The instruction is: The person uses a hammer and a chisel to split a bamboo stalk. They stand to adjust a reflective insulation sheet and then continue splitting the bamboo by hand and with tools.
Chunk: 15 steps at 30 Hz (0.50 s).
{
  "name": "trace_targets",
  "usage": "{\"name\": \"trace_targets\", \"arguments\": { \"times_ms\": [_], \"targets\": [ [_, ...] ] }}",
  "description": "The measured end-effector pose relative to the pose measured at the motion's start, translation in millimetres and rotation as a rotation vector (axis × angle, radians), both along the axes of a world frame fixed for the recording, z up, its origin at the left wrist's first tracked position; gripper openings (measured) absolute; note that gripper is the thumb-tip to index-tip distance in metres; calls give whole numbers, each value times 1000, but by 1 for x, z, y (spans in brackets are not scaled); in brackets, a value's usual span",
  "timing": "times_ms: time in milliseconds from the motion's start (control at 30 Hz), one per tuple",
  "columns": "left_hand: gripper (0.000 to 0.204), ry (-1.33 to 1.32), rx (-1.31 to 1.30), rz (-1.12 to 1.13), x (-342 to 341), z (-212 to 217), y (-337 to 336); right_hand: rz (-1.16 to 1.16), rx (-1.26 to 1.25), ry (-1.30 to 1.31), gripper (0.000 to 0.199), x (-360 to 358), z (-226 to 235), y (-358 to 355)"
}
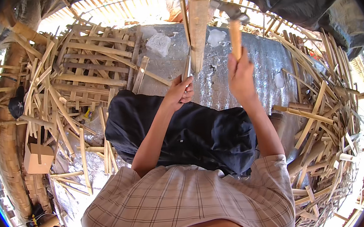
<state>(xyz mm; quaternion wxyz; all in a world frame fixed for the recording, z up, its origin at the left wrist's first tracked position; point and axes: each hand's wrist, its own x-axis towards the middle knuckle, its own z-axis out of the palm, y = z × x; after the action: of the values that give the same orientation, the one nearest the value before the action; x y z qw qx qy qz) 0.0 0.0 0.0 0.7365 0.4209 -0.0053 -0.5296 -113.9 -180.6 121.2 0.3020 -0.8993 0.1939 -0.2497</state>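
Observation:
My left hand (179, 92) is closed around a narrow-bladed metal tool (188, 62); whether it is a knife or a chisel I cannot tell. Its blade points away from me, beside the foot of an upright bamboo tube (200, 28). Along the tube's left side stands a thin bamboo strip (184, 19). My right hand (241, 78) grips the wooden handle of a hammer (235, 38), raised to the right of the tube. The hammer's head is blurred by motion.
Bamboo strips (318, 115) lie heaped on the right. A slatted bamboo stack (94, 63) and loose pieces fill the left, near a cardboard box (38, 158) and a dark cap (16, 104). Grey sheeting (227, 78) covers the ground ahead, with a pale stone-like lump (158, 45) on it.

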Motion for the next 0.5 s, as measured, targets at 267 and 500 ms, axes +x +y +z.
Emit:
{"name": "trace_targets", "arguments": {
  "times_ms": [267, 500],
  "targets": [
    [22, -14, 49, 22, 9, 0, -17, 58, -282, 299, 29, -54, -77, -44],
    [21, -17, 34, 8, -2, -2, -14, 23, 28, -75, 25, -12, 9, -12]
  ]
}}
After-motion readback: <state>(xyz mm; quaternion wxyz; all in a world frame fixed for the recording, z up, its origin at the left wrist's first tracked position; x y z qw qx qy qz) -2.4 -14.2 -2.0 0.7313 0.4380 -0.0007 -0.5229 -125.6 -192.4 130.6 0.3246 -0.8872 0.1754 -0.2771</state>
